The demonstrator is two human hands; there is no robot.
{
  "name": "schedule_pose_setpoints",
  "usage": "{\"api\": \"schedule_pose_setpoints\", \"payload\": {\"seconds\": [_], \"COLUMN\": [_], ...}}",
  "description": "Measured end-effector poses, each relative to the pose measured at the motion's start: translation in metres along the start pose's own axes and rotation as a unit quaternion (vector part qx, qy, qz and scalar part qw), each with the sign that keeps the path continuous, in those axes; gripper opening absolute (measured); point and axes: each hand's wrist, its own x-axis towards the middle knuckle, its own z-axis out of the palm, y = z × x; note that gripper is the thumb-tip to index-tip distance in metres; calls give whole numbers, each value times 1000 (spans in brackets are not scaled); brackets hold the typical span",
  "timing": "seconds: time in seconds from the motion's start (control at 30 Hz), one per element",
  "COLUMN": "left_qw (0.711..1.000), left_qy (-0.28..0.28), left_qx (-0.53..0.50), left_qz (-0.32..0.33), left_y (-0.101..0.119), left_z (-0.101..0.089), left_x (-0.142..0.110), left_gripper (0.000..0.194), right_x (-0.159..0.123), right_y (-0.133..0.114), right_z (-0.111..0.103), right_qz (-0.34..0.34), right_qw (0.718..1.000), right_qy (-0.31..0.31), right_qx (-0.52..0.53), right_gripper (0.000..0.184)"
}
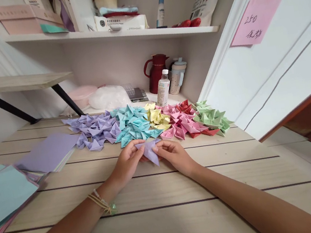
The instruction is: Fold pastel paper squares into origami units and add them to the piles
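A partly folded piece of purple origami paper (151, 153) is held between both hands, just above the slatted table (199, 211). My left hand (128, 159) pinches its left corner between thumb and fingers. On the other side, my right hand (175, 155) grips the right corner, thumb in front. The paper narrows to a point at the bottom. Right behind the hands lie folded paper boats in colour groups: purple (98, 127), turquoise (133, 124), yellow (157, 115), pink (184, 122) and green (210, 116), with a few red ones (183, 107).
Stacks of purple sheets (50, 151) and light blue sheets (6, 193) lie at the left. Behind the boats stand a plastic bottle (163, 89), a dark red jug (157, 73) and a pale tumbler (178, 76). A raised wooden shelf (16, 82) overhangs the back left.
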Motion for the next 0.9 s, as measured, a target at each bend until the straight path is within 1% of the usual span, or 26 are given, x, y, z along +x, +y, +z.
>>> {"api": "schedule_pose_setpoints", "payload": {"seconds": [0.17,0.37,0.53,0.67,0.9], "left_qw": [1000,1000,1000,999,999], "left_qy": [-5,-7,-11,-22,-29], "left_qx": [17,12,15,25,33], "left_qz": [-3,-5,-3,6,9], "left_y": [-3,-3,0,-3,-4], "left_z": [-2,-2,-1,-1,-1], "left_x": [1,0,-3,-3,-3], "left_gripper": [44,46,46,45,44], "right_x": [-2,-5,-7,-8,-9], "right_y": [0,-2,-3,-2,-2], "right_z": [0,0,1,1,1], "right_qz": [-22,-25,-29,-34,-42], "right_qw": [997,987,981,976,969], "right_qy": [-18,-36,-42,-57,-58], "right_qx": [-67,-154,-187,-208,-238], "right_gripper": [32,35,37,35,33]}}
